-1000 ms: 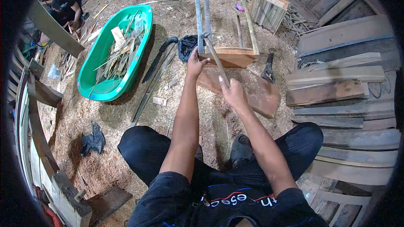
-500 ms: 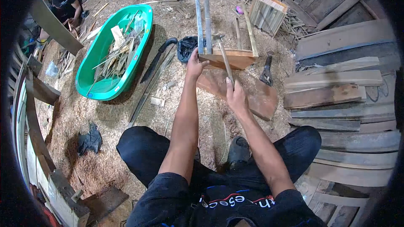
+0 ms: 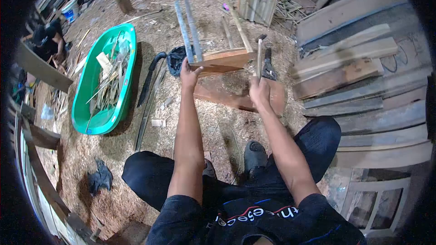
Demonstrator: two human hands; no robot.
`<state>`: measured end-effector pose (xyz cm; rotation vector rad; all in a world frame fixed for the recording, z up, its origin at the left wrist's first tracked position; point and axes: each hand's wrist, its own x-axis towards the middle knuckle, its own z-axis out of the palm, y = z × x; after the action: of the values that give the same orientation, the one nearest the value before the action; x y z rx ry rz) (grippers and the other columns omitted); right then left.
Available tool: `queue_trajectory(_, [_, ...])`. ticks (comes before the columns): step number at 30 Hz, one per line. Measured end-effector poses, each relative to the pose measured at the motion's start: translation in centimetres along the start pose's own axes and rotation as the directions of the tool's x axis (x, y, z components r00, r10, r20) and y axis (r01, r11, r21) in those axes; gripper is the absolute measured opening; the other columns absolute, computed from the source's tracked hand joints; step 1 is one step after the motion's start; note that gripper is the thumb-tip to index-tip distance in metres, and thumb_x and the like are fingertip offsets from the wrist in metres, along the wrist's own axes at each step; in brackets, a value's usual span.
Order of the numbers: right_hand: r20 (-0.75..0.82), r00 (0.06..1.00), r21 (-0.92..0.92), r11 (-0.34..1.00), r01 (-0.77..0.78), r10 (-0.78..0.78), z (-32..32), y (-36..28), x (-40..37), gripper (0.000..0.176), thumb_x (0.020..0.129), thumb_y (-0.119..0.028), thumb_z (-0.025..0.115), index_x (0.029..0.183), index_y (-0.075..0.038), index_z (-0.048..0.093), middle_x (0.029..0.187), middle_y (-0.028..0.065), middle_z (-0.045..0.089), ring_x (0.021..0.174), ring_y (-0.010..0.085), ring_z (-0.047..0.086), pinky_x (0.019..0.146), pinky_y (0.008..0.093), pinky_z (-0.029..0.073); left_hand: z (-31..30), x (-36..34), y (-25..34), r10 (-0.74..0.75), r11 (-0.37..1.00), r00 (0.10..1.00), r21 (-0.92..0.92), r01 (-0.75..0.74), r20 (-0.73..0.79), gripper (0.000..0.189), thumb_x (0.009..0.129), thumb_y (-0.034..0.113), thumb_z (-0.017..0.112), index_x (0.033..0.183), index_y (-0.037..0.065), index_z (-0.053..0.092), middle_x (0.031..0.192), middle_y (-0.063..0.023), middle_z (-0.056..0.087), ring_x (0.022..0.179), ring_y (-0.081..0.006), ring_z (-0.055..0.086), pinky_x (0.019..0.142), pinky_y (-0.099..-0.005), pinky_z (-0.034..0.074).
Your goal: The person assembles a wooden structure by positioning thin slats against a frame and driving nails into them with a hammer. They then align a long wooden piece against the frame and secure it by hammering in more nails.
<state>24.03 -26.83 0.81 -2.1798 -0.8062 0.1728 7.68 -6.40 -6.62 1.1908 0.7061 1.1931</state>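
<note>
My left hand [image 3: 190, 76] grips the near left corner of a wooden frame [image 3: 222, 61], a brown board with several thin slats standing up from it. The frame is tilted above a wide brown plank [image 3: 218, 97] on the ground. In my right hand [image 3: 260, 91] is a hammer [image 3: 259, 59], closed round the lower handle with the head up, to the right of the frame and apart from it. A black plastic bag [image 3: 174, 61] lies just left of the frame. Behind the hammer rests a dark tool [image 3: 268, 66] whose kind I cannot make out.
A green tub [image 3: 79, 111] full of wood scraps stands at left, with a machete [image 3: 147, 81] beside it. Boards [image 3: 345, 77] are stacked at right. A slatted wooden box [image 3: 256, 7] stands at the back. Another person [image 3: 47, 43] crouches far left. Shavings cover the ground.
The hammer has swung away from the frame's board, to the right, and now points more upright. My left hand keeps its hold on the corner. The whole view has shifted and turned slightly.
</note>
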Motion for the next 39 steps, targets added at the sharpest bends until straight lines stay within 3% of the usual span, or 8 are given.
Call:
queue_trajectory(13, [0.154, 0.985, -0.097, 0.994, -0.057, 0.072, -0.3, -0.2, -1.6, 0.046, 0.098, -0.037, 0.044, 0.093, 0.007, 0.057, 0.084, 0.0329, 0.061, 0.083, 0.0512, 0.059, 0.074, 0.0562, 0.046, 0.2, -0.9, 0.3, -0.028, 0.997, 1.000, 0.069, 0.028, -0.010, 0.072, 0.073, -0.010, 0.071, 0.137, 0.000, 0.040, 0.126, -0.0104, 0.055, 0.114, -0.0212, 0.054, 0.097, -0.0331, 0.045])
queue_trajectory(16, [-0.020, 1.000, 0.010, 1.000, 0.002, -0.002, -0.2, 0.0, -2.4, 0.047, 0.097, -0.037, 0.044, 0.094, 0.008, 0.058, 0.086, 0.0328, 0.061, 0.085, 0.0512, 0.059, 0.076, 0.0554, 0.046, 0.2, -0.5, 0.2, -0.035, 0.998, 0.999, 0.061, 0.035, -0.011, 0.073, 0.071, -0.013, 0.071, 0.136, -0.003, 0.039, 0.128, -0.0118, 0.054, 0.117, -0.0212, 0.053, 0.100, -0.0328, 0.043])
queue_trajectory(20, [0.143, 0.987, -0.133, 0.989, -0.060, 0.079, -0.7, 0.8, -1.3, 0.044, 0.097, -0.034, 0.045, 0.093, 0.008, 0.057, 0.086, 0.0340, 0.061, 0.085, 0.0510, 0.059, 0.075, 0.0549, 0.047, 0.3, -1.1, 0.4, -0.032, 0.997, 0.999, 0.076, 0.033, -0.019, 0.071, 0.073, -0.011, 0.071, 0.136, 0.000, 0.040, 0.126, -0.0099, 0.055, 0.115, -0.0206, 0.054, 0.098, -0.0326, 0.044])
queue_trajectory(23, [-0.063, 0.998, -0.030, 1.000, 0.008, -0.010, -0.7, 0.1, -1.9, 0.043, 0.097, -0.032, 0.045, 0.091, 0.008, 0.057, 0.085, 0.0339, 0.061, 0.084, 0.0509, 0.060, 0.074, 0.0548, 0.047, 0.0, -0.4, -0.3, 0.004, 0.995, 1.000, 0.098, -0.004, 0.004, 0.069, 0.073, -0.010, 0.071, 0.135, 0.001, 0.041, 0.124, -0.0090, 0.057, 0.113, -0.0202, 0.055, 0.097, -0.0324, 0.045])
queue_trajectory(27, [0.133, 0.989, -0.121, 0.992, -0.044, 0.060, -1.9, 0.3, -1.0, 0.039, 0.096, -0.030, 0.047, 0.089, 0.007, 0.057, 0.083, 0.0333, 0.062, 0.085, 0.0497, 0.060, 0.076, 0.0561, 0.046, 0.0, -0.5, -0.1, -0.018, 0.999, 1.000, 0.031, 0.017, 0.025, 0.071, 0.070, -0.011, 0.072, 0.134, -0.001, 0.042, 0.125, -0.0110, 0.056, 0.115, -0.0212, 0.054, 0.100, -0.0327, 0.041])
queue_trajectory(31, [-0.086, 0.996, 0.017, 0.999, -0.036, 0.037, -1.1, -0.6, -0.3, 0.044, 0.095, -0.036, 0.051, 0.090, 0.007, 0.058, 0.082, 0.0322, 0.062, 0.084, 0.0482, 0.061, 0.074, 0.0541, 0.046, 0.0, -0.5, -0.3, -0.037, 0.999, 0.999, 0.007, 0.037, -0.005, 0.067, 0.070, -0.010, 0.072, 0.131, -0.001, 0.045, 0.124, -0.0103, 0.056, 0.115, -0.0207, 0.053, 0.099, -0.0327, 0.042])
queue_trajectory(35, [-0.005, 0.994, 0.250, 0.963, -0.105, 0.110, -2.4, -1.4, 5.5, 0.049, 0.092, -0.043, 0.055, 0.091, 0.006, 0.059, 0.084, 0.0290, 0.064, 0.082, 0.0468, 0.062, 0.072, 0.0488, 0.048, 0.0, -1.3, 0.8, -0.016, 0.998, 1.000, 0.053, 0.015, 0.023, 0.058, 0.079, -0.002, 0.070, 0.131, 0.001, 0.045, 0.123, -0.0076, 0.056, 0.115, -0.0183, 0.053, 0.098, -0.0316, 0.042])
queue_trajectory(39, [-0.161, 0.985, 0.108, 0.993, -0.037, 0.054, -1.4, -0.4, 10.8, 0.048, 0.092, -0.043, 0.057, 0.097, 0.004, 0.060, 0.089, 0.0272, 0.065, 0.088, 0.0457, 0.062, 0.079, 0.0496, 0.047, -0.4, -1.9, 1.8, -0.172, 0.982, 0.982, 0.070, 0.177, -0.080, 0.038, 0.090, 0.027, 0.068, 0.113, -0.001, 0.056, 0.098, -0.0045, 0.063, 0.089, -0.0126, 0.056, 0.080, -0.0273, 0.044])
